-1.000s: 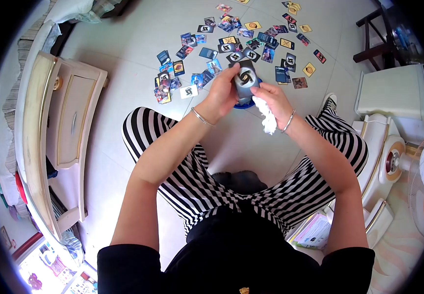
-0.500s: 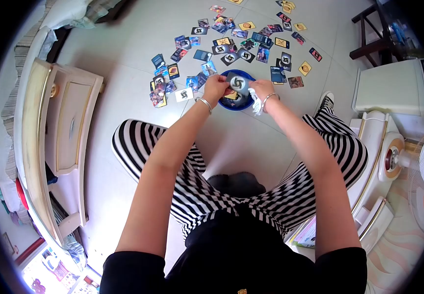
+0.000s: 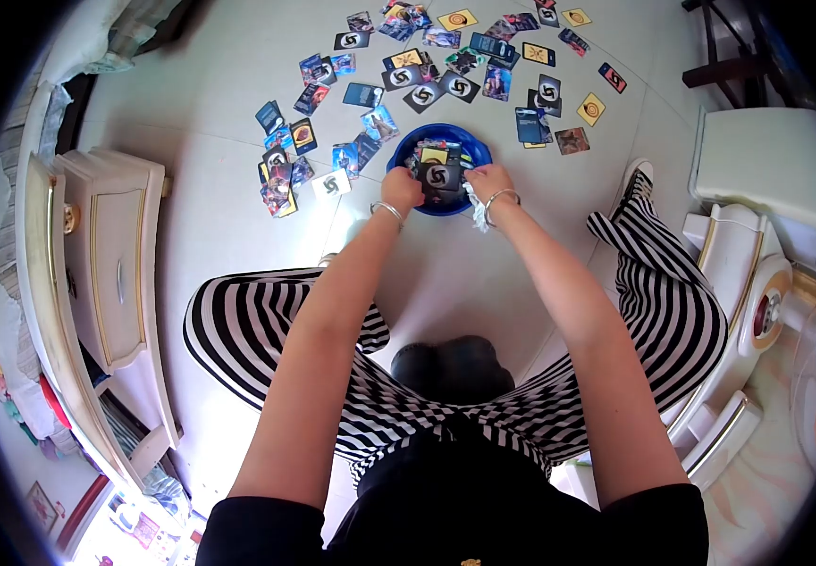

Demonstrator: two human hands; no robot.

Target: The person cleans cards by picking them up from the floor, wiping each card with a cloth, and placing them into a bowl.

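A blue plastic basin (image 3: 444,128) stands on the floor with a heap of picture cards in it. Over its near half, a black card with a pale swirl emblem (image 3: 439,176) lies between my two hands. My left hand (image 3: 404,188) is closed at the card's left edge, by the basin's left rim; the fingertips are partly hidden. My right hand (image 3: 490,179) is closed at the right rim, close to the card's right edge. A crumpled white cloth or tissue (image 3: 478,209) hangs from its fingers.
Many cards lie scattered beyond the basin, including a yellow card (image 3: 592,108) and a white card (image 3: 331,183). A cream cabinet (image 3: 120,264) stands left, a dark stool (image 3: 733,71) far right. My striped legs (image 3: 266,316) flank the floor before me.
The black card and both hands have come lower and nearer over the basin, and more of its contents shows. The view has shifted, so the scattered cards sit higher and further left.
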